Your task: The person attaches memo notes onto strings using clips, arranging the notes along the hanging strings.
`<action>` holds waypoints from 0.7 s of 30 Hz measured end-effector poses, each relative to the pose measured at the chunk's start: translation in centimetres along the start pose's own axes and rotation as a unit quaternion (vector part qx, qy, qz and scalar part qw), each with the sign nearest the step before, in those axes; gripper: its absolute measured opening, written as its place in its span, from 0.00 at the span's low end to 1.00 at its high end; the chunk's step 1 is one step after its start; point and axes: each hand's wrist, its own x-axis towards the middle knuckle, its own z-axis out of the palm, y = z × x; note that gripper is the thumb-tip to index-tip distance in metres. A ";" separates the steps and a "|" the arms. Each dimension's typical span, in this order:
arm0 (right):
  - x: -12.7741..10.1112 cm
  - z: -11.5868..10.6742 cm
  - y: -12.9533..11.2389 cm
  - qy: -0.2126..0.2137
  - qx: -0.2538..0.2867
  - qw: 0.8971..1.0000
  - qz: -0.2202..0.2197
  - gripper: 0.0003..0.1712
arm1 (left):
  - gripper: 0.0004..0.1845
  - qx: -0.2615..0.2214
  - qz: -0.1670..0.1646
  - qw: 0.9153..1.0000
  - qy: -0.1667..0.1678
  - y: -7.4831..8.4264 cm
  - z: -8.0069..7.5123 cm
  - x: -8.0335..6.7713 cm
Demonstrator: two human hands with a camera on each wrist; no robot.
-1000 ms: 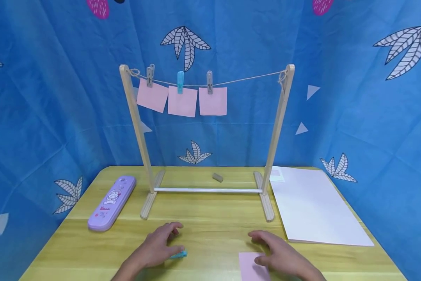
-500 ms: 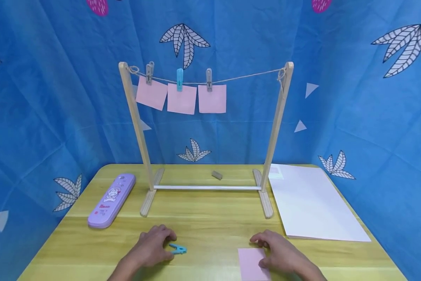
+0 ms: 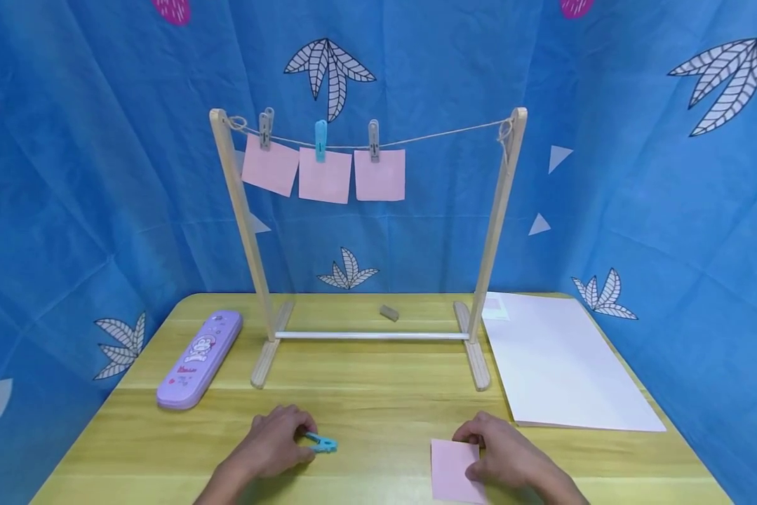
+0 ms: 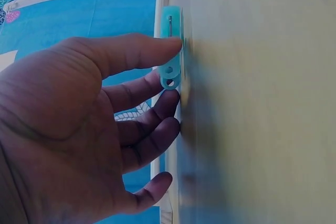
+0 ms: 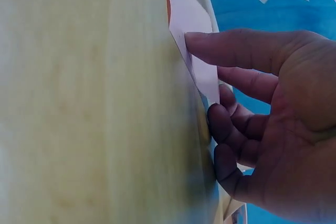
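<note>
At the near left of the table, my left hand pinches a light blue clothespin by its handle end. In the left wrist view the thumb lies across the clothespin, with the index finger behind it. My right hand pinches a square of pink paper at its right edge. The right wrist view has the thumb on the paper's face, which stands tilted off the tabletop; the other fingers curl behind. Three pink squares, one being the middle square, hang by clothespins from a string.
A wooden frame with a white crossbar carries the string. Left of it lies a purple case. White sheets lie at the right, and a small grey-brown block sits behind the crossbar. Blue cloth surrounds the table.
My left fingers have closed in on the clothespin, which has turned slightly. The right hand has taken hold of the pink paper and shifted it a little. The hung squares stay put.
</note>
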 end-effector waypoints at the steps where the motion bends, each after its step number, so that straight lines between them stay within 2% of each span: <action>1: 0.0 0.0 0.0 0.001 -0.002 1.000 -0.002 0.21 | 0.12 -0.003 0.001 1.000 0.001 0.0 0.0 0.1; 5: 0.1 -0.3 -0.2 -0.002 0.007 1.000 0.002 0.19 | 0.11 -0.013 0.007 1.000 0.010 0.1 -0.1 0.5; 12: 0.3 -0.6 0.0 -0.016 0.071 0.997 0.018 0.10 | 0.10 -0.041 0.018 0.999 0.017 0.4 -0.5 1.2; 17: 0.5 -0.8 0.1 0.009 0.108 0.994 0.012 0.07 | 0.11 -0.068 0.015 0.997 0.030 0.9 -1.2 1.7; 21: 0.8 -1.5 -0.3 0.043 0.138 0.989 0.031 0.05 | 0.09 -0.094 0.014 0.994 0.061 1.6 -1.7 2.1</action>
